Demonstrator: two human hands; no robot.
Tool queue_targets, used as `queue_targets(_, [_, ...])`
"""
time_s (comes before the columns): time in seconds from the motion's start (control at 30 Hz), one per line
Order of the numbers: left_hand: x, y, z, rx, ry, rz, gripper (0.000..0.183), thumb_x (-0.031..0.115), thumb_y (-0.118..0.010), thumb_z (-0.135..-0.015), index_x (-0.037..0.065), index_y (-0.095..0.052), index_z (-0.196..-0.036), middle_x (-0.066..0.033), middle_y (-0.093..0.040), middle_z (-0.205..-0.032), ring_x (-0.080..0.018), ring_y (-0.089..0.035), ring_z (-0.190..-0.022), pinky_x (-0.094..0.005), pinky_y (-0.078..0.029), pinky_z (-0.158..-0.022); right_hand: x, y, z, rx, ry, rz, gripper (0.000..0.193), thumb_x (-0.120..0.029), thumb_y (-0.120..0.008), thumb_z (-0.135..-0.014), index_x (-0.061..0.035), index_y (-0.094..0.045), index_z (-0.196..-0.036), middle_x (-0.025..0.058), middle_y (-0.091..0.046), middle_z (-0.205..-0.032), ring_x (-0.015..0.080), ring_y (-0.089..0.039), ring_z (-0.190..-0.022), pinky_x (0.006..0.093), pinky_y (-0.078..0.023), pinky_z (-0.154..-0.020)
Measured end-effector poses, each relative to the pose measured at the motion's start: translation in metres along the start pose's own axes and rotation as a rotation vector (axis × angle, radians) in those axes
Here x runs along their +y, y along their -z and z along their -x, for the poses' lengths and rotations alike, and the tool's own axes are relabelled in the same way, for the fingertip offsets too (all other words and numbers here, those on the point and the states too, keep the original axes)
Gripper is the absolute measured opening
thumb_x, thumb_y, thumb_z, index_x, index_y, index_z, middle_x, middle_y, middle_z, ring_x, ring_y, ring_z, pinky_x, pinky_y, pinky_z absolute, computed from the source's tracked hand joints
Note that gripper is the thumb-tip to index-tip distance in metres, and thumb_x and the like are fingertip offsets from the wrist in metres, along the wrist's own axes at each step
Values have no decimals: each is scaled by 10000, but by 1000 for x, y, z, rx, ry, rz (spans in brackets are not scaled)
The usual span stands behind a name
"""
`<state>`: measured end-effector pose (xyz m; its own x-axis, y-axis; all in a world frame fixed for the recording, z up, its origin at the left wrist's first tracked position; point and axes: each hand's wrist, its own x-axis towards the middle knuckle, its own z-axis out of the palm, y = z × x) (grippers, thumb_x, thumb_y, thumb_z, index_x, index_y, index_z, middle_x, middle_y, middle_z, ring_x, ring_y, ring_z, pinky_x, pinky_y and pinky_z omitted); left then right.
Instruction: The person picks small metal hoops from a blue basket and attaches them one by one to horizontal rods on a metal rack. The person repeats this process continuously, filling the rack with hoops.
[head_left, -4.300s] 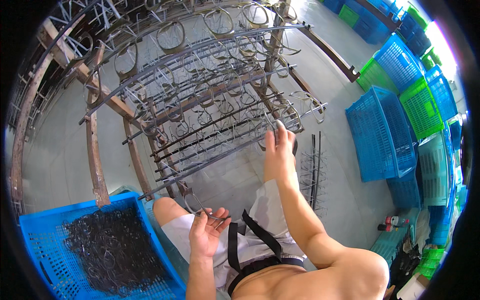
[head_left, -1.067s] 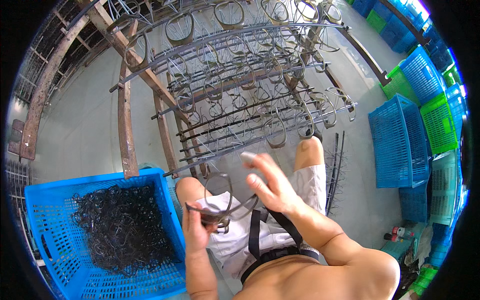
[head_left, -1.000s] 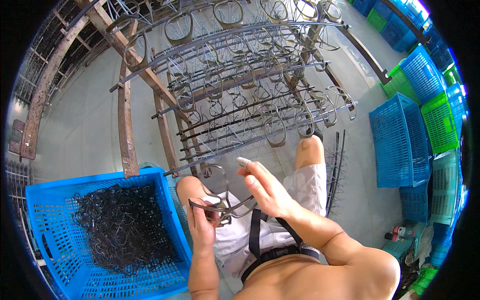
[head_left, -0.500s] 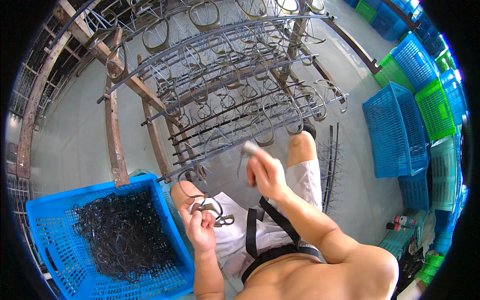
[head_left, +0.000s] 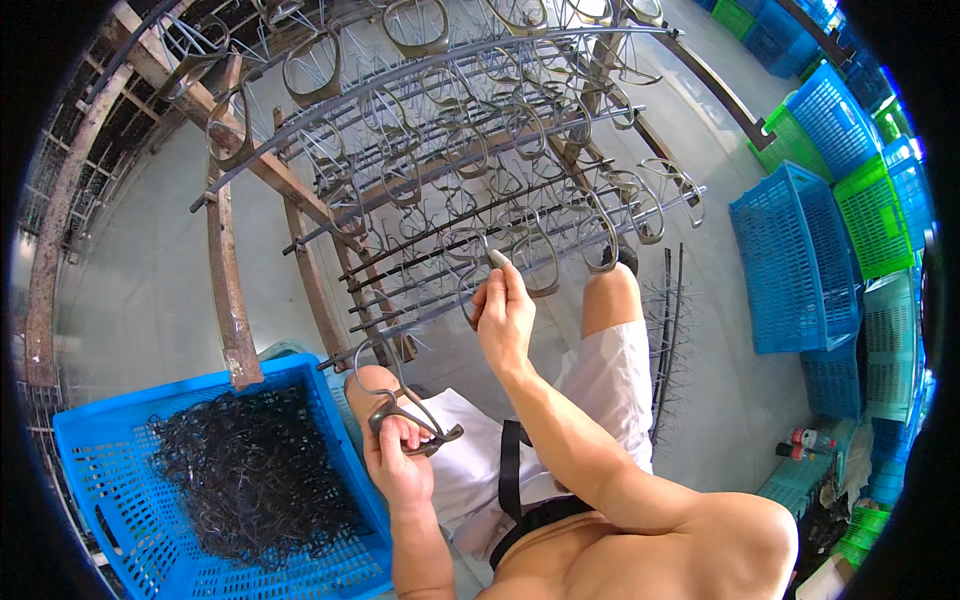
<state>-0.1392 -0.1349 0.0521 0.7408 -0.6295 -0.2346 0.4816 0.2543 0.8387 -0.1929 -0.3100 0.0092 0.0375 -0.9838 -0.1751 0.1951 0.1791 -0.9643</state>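
Observation:
My left hand (head_left: 404, 474) is closed around a few dark grey loop-shaped frames (head_left: 443, 433) above my left thigh. Their thin curved arms stick up past the fingers. Out in front, my right hand (head_left: 506, 325) pinches another grey loop-shaped frame (head_left: 499, 259) at its thick pale end, next to the lowest front bars of a rack (head_left: 655, 212). Similar loops (head_left: 543, 270) hang on wire hooks along these bars. Whether the frame in my right hand touches a hook cannot be made out.
A blue plastic basket (head_left: 90, 440) at my left holds a tangled heap of black thin parts (head_left: 250, 480). Rusty wooden posts (head_left: 228, 280) stand beyond it. Blue crates (head_left: 790, 260) and green crates (head_left: 872, 215) are stacked at the right. Hooked bars (head_left: 668, 330) lie by my right leg.
My right hand has moved forward and left to the rack bars with its frame. My left hand has stayed near my thigh, its frames turned slightly.

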Motion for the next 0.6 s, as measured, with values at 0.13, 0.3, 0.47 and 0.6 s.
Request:
queue_targets(0.13, [-2,5,-5,10,-10,-15,190,120,-410,-937,13,-531,-1039,17,-415,-675,-85,-385,-616,-258,-385,-619,-1,-4,4,-37,-5,-73,324,-145,-432,-955,12,-474,-1236,-13,-477,-586,48,-402,-460,211,-354,-415])
queue_targets(0.3, [0,-5,-6,-59,26,145,249,147,-413,-933,9,-508,-1117,5,-435,-695,-106,-407,-665,-309,-433,-731,6,-9,8,-91,158,141,297,-123,-476,-936,11,-510,-1199,26,-454,-533,84,-394,-460,235,-365,-437])
queue_targets(0.47, [-4,-7,-9,-67,33,86,243,177,-436,-930,7,-509,-1088,-41,-519,-737,-145,-489,-691,-354,-460,-715,6,-15,10,-66,322,426,286,-129,-501,-919,-6,-526,-1176,150,-490,-591,200,-456,-473,302,-409,-476])
queue_targets(0.6, [0,-10,-10,-55,10,57,293,236,-444,-930,16,-516,-1111,-29,-488,-705,-134,-453,-661,-312,-418,-668,1,-10,3,-78,294,448,290,-139,-482,-927,-6,-514,-1183,144,-488,-584,202,-459,-472,311,-412,-477])
